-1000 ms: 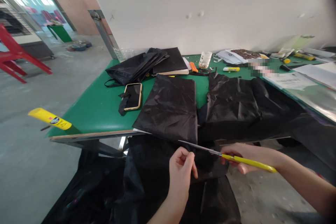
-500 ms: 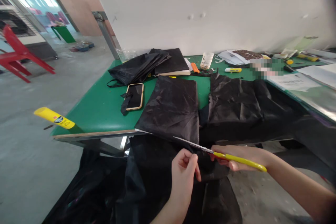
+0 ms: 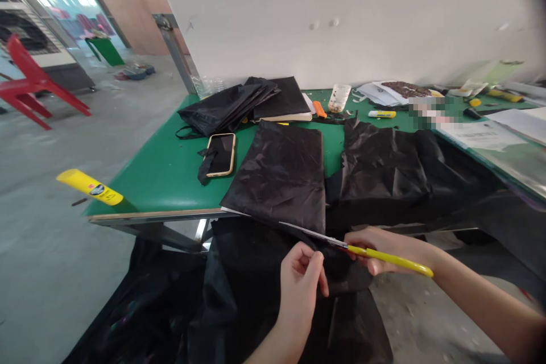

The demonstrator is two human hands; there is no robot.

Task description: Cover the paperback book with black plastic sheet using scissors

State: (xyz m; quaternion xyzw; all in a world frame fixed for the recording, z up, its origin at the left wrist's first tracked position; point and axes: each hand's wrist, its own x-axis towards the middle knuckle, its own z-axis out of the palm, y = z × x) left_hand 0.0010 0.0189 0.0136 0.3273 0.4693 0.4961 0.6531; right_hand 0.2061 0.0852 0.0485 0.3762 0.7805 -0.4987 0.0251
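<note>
My right hand (image 3: 390, 247) is closed round a pair of scissors (image 3: 384, 259) with yellow handles. Their blades point left along the front edge of a folded black cloth (image 3: 281, 176), which lies on the green table (image 3: 162, 187) and hangs slightly over its edge. A thin white edge shows under the cloth's left front corner. Just below the blades, my left hand (image 3: 301, 287) pinches the black material, thumb against fingers. More dark cloth (image 3: 251, 278) hangs beneath the table edge and over my lap. How far the blades are parted is hard to see.
A phone (image 3: 222, 154) lies left of the cloth, and a yellow tube (image 3: 90, 186) juts past the table's left corner. Folded black bags (image 3: 228, 105), a plastic cup (image 3: 339, 98), a glue stick (image 3: 381, 114) and papers stand behind. Another black cloth (image 3: 384, 162) lies right.
The view has shifted slightly. My right hand and the scissors have hardly moved, and my left hand keeps its pinch on the cloth.
</note>
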